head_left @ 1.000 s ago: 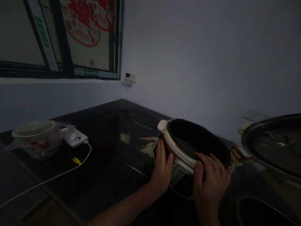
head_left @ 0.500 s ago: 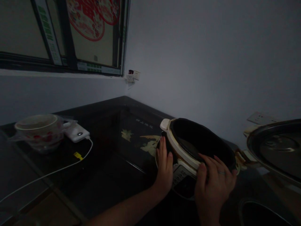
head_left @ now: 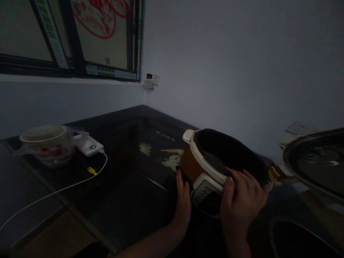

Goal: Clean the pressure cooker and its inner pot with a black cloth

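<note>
An electric cooker (head_left: 192,163) with a brown side, a cream rim and a dark inside stands tilted in view. Its lid (head_left: 319,159) hangs open at the right. My right hand (head_left: 243,200) is closed over the near rim, thumb outside and fingers reaching over the edge. Low on the cooker's left side, my left hand (head_left: 184,202) has its fingers stretched upward, pressing what looks like a dark cloth (head_left: 178,168) near the body. Most of that cloth is hidden by the hand and lost in shadow. The control panel (head_left: 205,195) shows between my hands.
On the dark glossy countertop (head_left: 118,200), a plastic-wrapped bowl (head_left: 49,148) and a white power bank (head_left: 90,146) with a white cable (head_left: 67,187) sit at left. A dark round rim (head_left: 272,229) shows lower right. Wall sockets (head_left: 149,83) and a window (head_left: 107,53) are behind.
My left hand has slid down along the cooker's side with the dark cloth, uncovering its brown surface. My right hand keeps its place on the rim.
</note>
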The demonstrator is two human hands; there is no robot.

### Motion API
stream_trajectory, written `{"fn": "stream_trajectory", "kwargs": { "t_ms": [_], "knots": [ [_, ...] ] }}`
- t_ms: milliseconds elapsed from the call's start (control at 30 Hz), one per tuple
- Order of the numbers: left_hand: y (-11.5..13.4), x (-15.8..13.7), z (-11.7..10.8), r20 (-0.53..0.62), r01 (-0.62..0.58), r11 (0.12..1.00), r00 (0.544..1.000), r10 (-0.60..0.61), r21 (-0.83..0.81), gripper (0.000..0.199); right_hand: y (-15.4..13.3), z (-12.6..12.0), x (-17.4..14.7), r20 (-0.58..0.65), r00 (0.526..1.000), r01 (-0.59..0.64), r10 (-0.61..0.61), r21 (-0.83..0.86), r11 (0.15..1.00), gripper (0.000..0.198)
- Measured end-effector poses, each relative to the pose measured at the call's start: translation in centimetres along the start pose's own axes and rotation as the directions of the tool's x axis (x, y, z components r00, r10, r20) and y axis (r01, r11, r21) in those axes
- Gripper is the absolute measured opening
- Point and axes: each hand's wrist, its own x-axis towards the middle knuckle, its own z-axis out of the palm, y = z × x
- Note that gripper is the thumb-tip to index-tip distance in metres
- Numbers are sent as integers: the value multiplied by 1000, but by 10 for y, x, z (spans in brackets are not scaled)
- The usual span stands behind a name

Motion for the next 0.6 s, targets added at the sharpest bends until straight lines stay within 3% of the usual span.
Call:
{"fn": "stream_trajectory", "kwargs": {
  "t_ms": [133,233,400,600],
  "knots": [
    [22,-18,8,72,-172,985,983,171,18,66,0,1,-1,0,1000,4,-4,-3,1000,42],
    [34,-13,12,83,-280,959,957,276,40,61,1,2,-1,-10,1000,16,-16,2,1000,40],
    [46,36,9,-12,-333,943,943,333,9,56,1,2,-2,12,1000,-11,11,10,1000,39],
    [70,91,7,-4,-291,952,956,292,-93,47,3,3,-3,-12,1000,20,-20,-4,1000,38]
  ]
}}
